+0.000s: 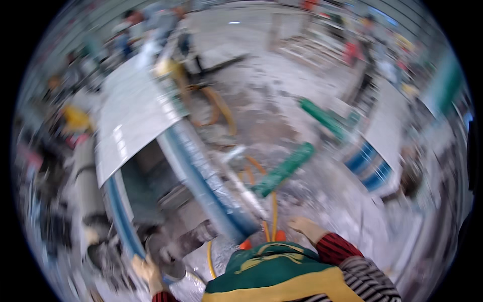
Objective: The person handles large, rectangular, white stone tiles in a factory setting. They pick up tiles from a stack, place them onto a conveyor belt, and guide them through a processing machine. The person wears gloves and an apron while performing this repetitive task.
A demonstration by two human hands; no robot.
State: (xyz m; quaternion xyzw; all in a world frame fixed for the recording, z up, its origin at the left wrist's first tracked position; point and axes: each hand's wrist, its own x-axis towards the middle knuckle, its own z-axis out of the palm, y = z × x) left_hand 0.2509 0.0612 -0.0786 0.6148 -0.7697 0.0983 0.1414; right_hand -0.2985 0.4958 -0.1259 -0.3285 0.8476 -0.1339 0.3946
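Observation:
The whole view is smeared by motion. My left hand (145, 272) is at the near end of a blue-and-white machine frame (211, 196), by the lower tip of its left rail. Whether it grips the rail or only rests against it, I cannot tell. Beside that hand, inside the frame's open end, sits a dusty grey cylindrical part (188, 240). My right hand (306, 227) hangs over the floor to the right of the frame, near a yellow hose (274, 216). Nothing can be made out in it, and its fingers are blurred.
A pale sheet (136, 110) covers the frame's far part. Green cylinders (284, 170) are on the right, near a second blue-and-white machine (370, 163). Orange and yellow hoses (219, 105) trail across the dusty floor (261, 105). People (151, 25) are blurred at far left.

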